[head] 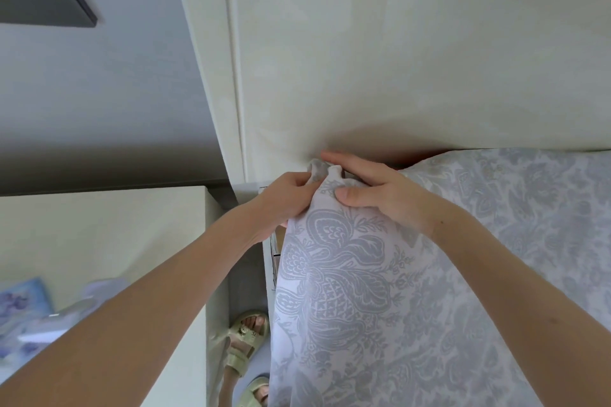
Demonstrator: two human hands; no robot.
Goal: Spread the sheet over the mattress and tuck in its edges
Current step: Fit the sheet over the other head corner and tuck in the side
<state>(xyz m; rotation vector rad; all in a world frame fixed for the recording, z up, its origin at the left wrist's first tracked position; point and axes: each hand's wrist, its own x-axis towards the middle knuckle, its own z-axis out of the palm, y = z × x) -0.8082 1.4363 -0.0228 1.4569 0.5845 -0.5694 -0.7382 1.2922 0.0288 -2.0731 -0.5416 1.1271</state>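
Sheet point(363, 274) in pale fabric with a grey floral print covers the bed below the headboard point(380, 43) and hangs over the bed's side. Its corner is gathered into a small bunch right at the base of the headboard, near the headboard's left edge. The left hand point(291, 198) pinches this bunch from the side, its fingers point(305, 183) curled together on the fabric. The right hand point(373, 195) holds the bunch from the other side, thumb pressed on the sheet and fingers curved over the top, the index finger touching the headboard. A strip of mattress point(273, 258) shows just below the left hand. A cream desk point(99, 235) stands left of the headboard, carrying blurred blue things. Down below the headboard's left edge, two feet in pale green sandals point(246, 340) stand on the floor.
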